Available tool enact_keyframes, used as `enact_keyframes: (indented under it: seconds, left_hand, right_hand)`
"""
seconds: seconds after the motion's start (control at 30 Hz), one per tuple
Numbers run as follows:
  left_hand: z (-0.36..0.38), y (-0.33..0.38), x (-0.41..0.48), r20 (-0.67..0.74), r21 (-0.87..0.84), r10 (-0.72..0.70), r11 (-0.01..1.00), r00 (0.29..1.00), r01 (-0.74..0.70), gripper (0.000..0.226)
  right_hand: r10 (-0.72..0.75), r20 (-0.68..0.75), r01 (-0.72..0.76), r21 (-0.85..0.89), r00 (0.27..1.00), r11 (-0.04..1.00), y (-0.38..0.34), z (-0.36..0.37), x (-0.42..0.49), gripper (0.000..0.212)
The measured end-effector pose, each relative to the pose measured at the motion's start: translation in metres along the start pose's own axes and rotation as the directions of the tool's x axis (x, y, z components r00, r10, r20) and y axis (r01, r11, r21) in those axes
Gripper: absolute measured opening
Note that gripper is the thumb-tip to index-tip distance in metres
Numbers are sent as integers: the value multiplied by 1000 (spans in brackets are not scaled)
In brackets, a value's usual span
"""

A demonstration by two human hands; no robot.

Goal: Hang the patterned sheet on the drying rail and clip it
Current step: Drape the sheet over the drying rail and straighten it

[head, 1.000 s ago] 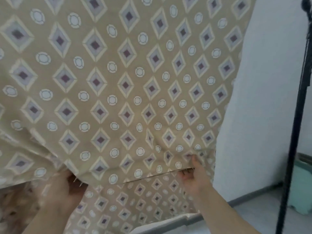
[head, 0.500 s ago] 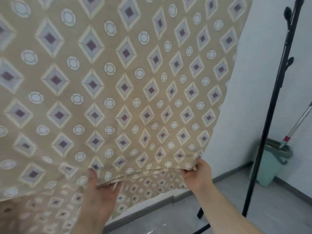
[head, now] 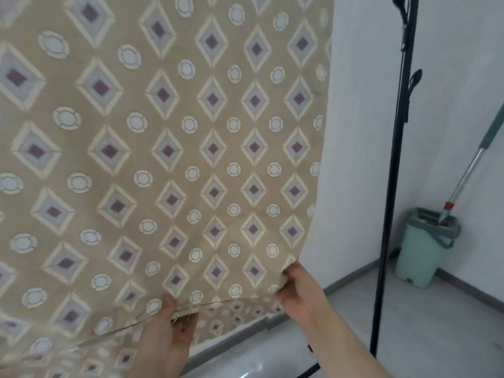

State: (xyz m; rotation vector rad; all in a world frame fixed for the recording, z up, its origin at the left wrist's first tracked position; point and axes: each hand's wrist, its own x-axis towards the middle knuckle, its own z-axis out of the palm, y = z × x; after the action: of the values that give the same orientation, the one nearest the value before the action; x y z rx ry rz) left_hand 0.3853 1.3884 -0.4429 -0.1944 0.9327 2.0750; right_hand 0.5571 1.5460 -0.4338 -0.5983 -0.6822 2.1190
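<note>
The patterned sheet [head: 169, 148], beige with purple diamonds and white circles, hangs down and fills most of the view. Its top and the rail it hangs from are out of sight above. My left hand [head: 169, 331] pinches the front layer's bottom hem with the thumb on top. My right hand [head: 296, 289] grips the lower right corner of that same hem. A back layer of the sheet [head: 234, 315] shows below the hem between my hands. A black upright pole of the drying stand [head: 392, 186] rises at the right. No clip is visible.
A mint-green mop bucket [head: 420, 252] with a mop handle [head: 474, 170] stands in the room's right corner against the white wall [head: 362, 132]. Grey floor [head: 425, 331] lies beyond the pole. A white glossy surface [head: 245, 364] sits low, below my hands.
My left hand has slid right along the hem toward the right hand. The view has swung left, bringing the pole and mop bucket further into sight.
</note>
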Motion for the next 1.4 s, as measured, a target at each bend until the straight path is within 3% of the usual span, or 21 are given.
enact_keyframes:
  seconds: [0.13, 0.23, 0.3, 0.37, 0.43, 0.5, 0.57, 0.63, 0.8, 0.97, 1.03, 1.13, 1.17, 1.23, 1.3, 1.4]
  left_hand:
    - [8, 2, 23, -57, -36, 70, 997, 996, -72, 22]
    - [12, 6, 32, -32, -49, 89, 995, 995, -91, 19]
    - [11, 8, 33, 65, -34, 93, 995, 994, -91, 45]
    - [6, 9, 42, 113, -3, 146, 989, 983, -146, 67]
    - [5, 9, 47, 111, 11, 186, 982, 976, -189, 63]
    - [5, 8, 51, 75, 4, 173, 985, 982, -174, 45]
    - [7, 7, 52, 52, -38, 168, 985, 984, -167, 20]
    - [9, 5, 53, 64, -45, 156, 987, 986, -153, 25]
    - [1, 12, 59, 139, -15, 184, 983, 973, -184, 58]
    - [3, 20, 59, 162, -54, 160, 987, 974, -153, 37]
    - [1, 21, 62, 160, -54, 147, 989, 976, -140, 55]
    - [-5, 24, 67, 114, -50, 147, 989, 983, -142, 92]
    - [-6, 24, 67, 97, -38, 149, 988, 984, -146, 91]
    - [-7, 23, 64, 70, -8, 155, 988, 985, -155, 61]
    - [-6, 20, 60, 77, 43, 146, 988, 986, -149, 34]
    - [-8, 23, 53, 110, 47, 164, 984, 980, -170, 38]
  right_hand:
    - [-46, -52, 44, -44, 998, 998, 10, -29, 25, 45]
    - [-15, 32, 17, -57, 999, 998, 5, -35, 35, 50]
    - [5, 122, 2, -52, 993, 999, -5, -32, 39, 45]
    - [-76, 93, 94, -206, 993, 974, -11, -31, 46, 44]
    - [-253, 38, 243, -452, 967, 858, -15, -33, 53, 43]
    - [-245, 153, 288, -560, 957, 777, -17, -33, 60, 38]
    - [-75, 245, 196, -518, 967, 833, -17, -30, 64, 35]
    - [15, 244, 103, -464, 970, 880, -18, -28, 70, 42]
    - [86, 356, 102, -478, 931, 872, -30, -33, 84, 60]
    - [26, 438, 158, -379, 898, 912, -42, -28, 89, 54]
    - [52, 406, 127, -401, 912, 907, -44, -23, 91, 46]
    - [206, 426, 37, -496, 881, 868, -41, -27, 90, 41]
    - [250, 406, 1, -525, 879, 851, -39, -32, 91, 43]
    - [237, 304, -29, -560, 923, 828, -36, -45, 95, 60]
    - [72, 137, 21, -577, 988, 817, -36, -57, 102, 69]
    - [-145, -40, 87, -636, 989, 767, -38, -60, 107, 47]
